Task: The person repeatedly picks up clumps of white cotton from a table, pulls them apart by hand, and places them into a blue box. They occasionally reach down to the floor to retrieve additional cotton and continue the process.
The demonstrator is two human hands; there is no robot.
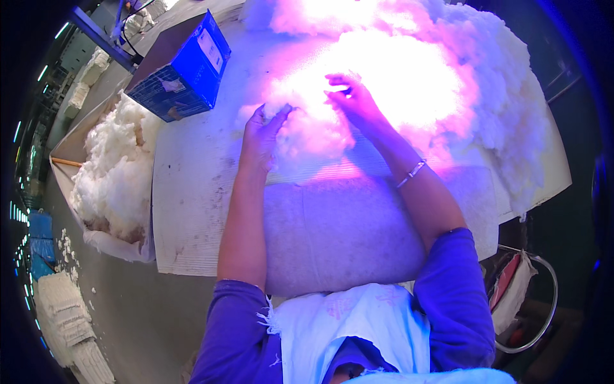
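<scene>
A large heap of fluffy white fibre, like raw cotton [505,83], covers the far and right part of the table, washed out by bright pink-violet light. My left hand [259,139] is at the near left edge of the heap, its thumb and fingers around a tuft of cotton [279,102]. Over the brightest patch, my right hand [358,105] has its fingers curved, with a gap between thumb and fingertips. Nothing shows in that gap, though glare hides detail there. More loose fluff [313,131] lies between the two hands.
A blue cardboard box [192,77] stands on the pale table [192,192] at the far left. Beside the table, a bin [64,134] holds more fluff. A padded grey-white roll [345,224] lies along the near edge. Stacked white bales [64,307] stand on the floor at left.
</scene>
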